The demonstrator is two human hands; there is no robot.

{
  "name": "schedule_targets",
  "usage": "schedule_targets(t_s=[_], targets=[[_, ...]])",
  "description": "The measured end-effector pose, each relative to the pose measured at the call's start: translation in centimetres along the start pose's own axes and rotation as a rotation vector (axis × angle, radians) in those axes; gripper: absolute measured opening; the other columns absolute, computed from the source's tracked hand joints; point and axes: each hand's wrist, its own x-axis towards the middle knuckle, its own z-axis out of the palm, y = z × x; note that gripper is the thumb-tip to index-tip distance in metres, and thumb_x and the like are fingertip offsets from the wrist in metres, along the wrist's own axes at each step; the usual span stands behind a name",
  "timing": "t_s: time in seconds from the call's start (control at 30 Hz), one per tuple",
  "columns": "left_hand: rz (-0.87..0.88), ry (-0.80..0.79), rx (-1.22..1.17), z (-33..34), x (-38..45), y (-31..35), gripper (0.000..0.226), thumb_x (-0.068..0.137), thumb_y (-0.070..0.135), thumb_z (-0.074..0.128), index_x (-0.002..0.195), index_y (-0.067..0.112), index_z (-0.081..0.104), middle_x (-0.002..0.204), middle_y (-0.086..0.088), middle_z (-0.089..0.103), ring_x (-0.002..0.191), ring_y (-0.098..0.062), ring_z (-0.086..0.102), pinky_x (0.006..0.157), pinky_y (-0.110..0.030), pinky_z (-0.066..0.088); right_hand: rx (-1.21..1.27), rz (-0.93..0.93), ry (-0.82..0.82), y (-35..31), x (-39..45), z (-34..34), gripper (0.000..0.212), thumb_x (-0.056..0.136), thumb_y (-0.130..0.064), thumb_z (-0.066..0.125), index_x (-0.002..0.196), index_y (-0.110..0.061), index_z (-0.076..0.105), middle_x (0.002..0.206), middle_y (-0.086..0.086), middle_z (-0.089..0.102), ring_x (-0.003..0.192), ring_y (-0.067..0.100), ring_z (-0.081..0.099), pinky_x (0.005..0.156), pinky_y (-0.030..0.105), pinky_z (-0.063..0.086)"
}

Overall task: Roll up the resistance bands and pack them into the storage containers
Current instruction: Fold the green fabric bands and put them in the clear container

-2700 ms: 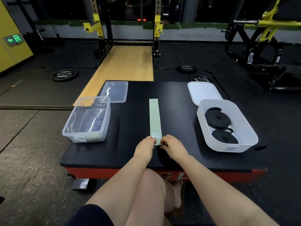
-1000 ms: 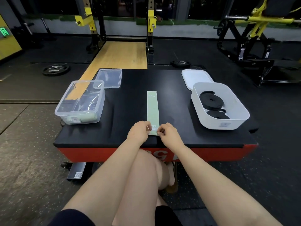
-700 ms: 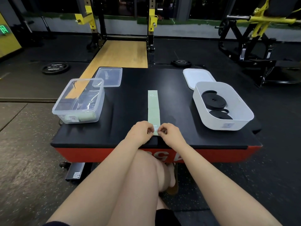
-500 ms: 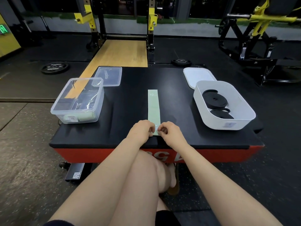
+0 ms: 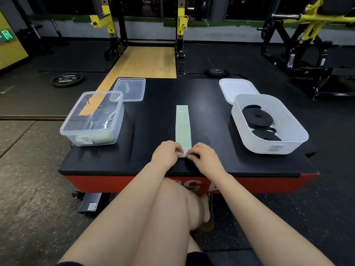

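Gym counter (image 5: 153, 131): black, padded.
Green band (image 5: 182, 125): flat, thin, floppy, light.
Fingers (image 5: 179, 150): both hands pinching its near end.

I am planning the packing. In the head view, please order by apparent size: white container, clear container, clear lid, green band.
1. white container and clear container: they look alike, so I do not rank them.
2. clear lid: farther away, so its rank is unsure.
3. green band.
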Motion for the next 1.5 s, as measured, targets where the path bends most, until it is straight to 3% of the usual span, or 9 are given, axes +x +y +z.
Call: schedule_targets(t_s=[0.1, 0.3, 0.47, 0.63, 0.77, 0.87, 1.0, 1.27, 1.5], targets=[[-0.004, 0.005, -0.017, 0.1, 0.3, 0.1, 0.013, 0.089, 0.010, 0.059, 0.094, 0.015, 0.071, 0.103, -0.002, 0.059, 0.096, -0.023, 0.060, 0.084, -0.036, 0.050, 0.024, 0.042, -0.014, -0.1, 0.4, -0.1, 0.016, 0.091, -0.022, 0.062, 0.102, -0.013, 0.070, 0.094, -0.008, 0.049, 0.091, 0.011, 0.050, 0.082, 0.029, 0.046], [0.004, 0.035, -0.052, 0.1, 0.0, 0.1, 0.010, 0.089, 0.007, 0.058, 0.092, 0.015, 0.063, 0.089, 0.003, 0.058, 0.085, -0.019, 0.056, 0.079, -0.035, 0.049, -0.005, 0.018, 0.031, 0.0, 0.4, 0.5, 0.012, 0.092, -0.019, 0.059, 0.097, -0.015, 0.070, 0.097, -0.006, 0.058, 0.090, 0.013, 0.055, 0.077, 0.033, 0.049], [0.024, 0.042, 0.014, -0.2, -0.2, 0.5, 0.014, 0.090, 0.010, 0.055, 0.094, 0.017, 0.066, 0.100, 0.001, 0.062, 0.091, -0.020, 0.060, 0.082, -0.034, 0.051, -0.015, 0.044, -0.016, -0.1, 1.1, 0.2, 0.016, 0.093, -0.017, 0.057, 0.096, -0.015, 0.072, 0.097, -0.003, 0.060, 0.092, 0.015, 0.055, 0.079, 0.033, 0.048], [0.021, -0.060, 0.082, -0.7, -0.2, 0.7, 0.017, 0.086, 0.017, 0.066, 0.102, 0.013, 0.065, 0.109, -0.004, 0.062, 0.098, -0.023, 0.060, 0.088, -0.036, 0.050, -0.051, 0.076, -0.058, -0.1, 1.7, 0.1, 0.016, 0.094, -0.017, 0.055, 0.096, -0.016, 0.071, 0.101, -0.002, 0.058, 0.097, 0.016, 0.052, 0.077, 0.035, 0.048], [-0.023, -0.066, 0.151, -0.9, 0.1, 1.4, 0.019, 0.087, 0.016, 0.065, 0.105, 0.013, 0.065, 0.115, -0.004, 0.056, 0.104, -0.023, 0.056, 0.082, -0.032, 0.047, -0.018, 0.098, -0.042, -0.4, 1.8, 0.0, 0.012, 0.092, -0.014, 0.056, 0.098, -0.016, 0.067, 0.097, -0.004, 0.056, 0.093, 0.016, 0.055, 0.078, 0.038, 0.050], [-0.097, -0.007, 0.079, -0.4, 0.2, 1.5, 0.016, 0.085, 0.012, 0.067, 0.101, 0.012, 0.067, 0.117, -0.007, 0.054, 0.103, -0.026, 0.056, 0.081, -0.033, 0.047, 0.003, 0.102, -0.003, -0.4, 1.5, 0.0, 0.008, 0.091, -0.019, 0.060, 0.093, -0.014, 0.066, 0.094, -0.003, 0.056, 0.087, 0.016, 0.055, 0.076, 0.037, 0.050], [-0.144, 0.040, -0.061, 0.3, 0.3, 1.1, 0.019, 0.084, 0.003, 0.066, 0.102, 0.007, 0.068, 0.115, -0.010, 0.060, 0.088, -0.022, 0.054, 0.073, -0.027, 0.042, 0.039, 0.076, 0.042, 0.0, 0.8, 0.3, 0.010, 0.090, -0.021, 0.062, 0.091, -0.012, 0.068, 0.096, -0.003, 0.059, 0.088, 0.013, 0.055, 0.077, 0.032, 0.049], [-0.103, 0.084, -0.196, 0.8, 0.3, 0.2, 0.015, 0.081, 0.004, 0.069, 0.096, 0.008, 0.069, 0.117, -0.008, 0.062, 0.104, -0.024, 0.060, 0.090, -0.029, 0.047, 0.073, 0.035, 0.036, 0.2, 0.0, 0.4, 0.013, 0.088, -0.017, 0.065, 0.101, -0.012, 0.066, 0.101, -0.004, 0.059, 0.093, 0.011, 0.055, 0.081, 0.022, 0.045], [-0.054, 0.074, -0.261, 0.8, 0.3, -0.4, 0.015, 0.078, 0.001, 0.071, 0.092, 0.007, 0.069, 0.118, -0.004, 0.062, 0.106, -0.018, 0.059, 0.089, -0.020, 0.042, 0.079, 0.019, 0.010, 0.2, 0.1, 0.3, 0.014, 0.088, -0.016, 0.064, 0.101, -0.013, 0.066, 0.100, -0.007, 0.055, 0.093, 0.010, 0.055, 0.084, 0.023, 0.047]])
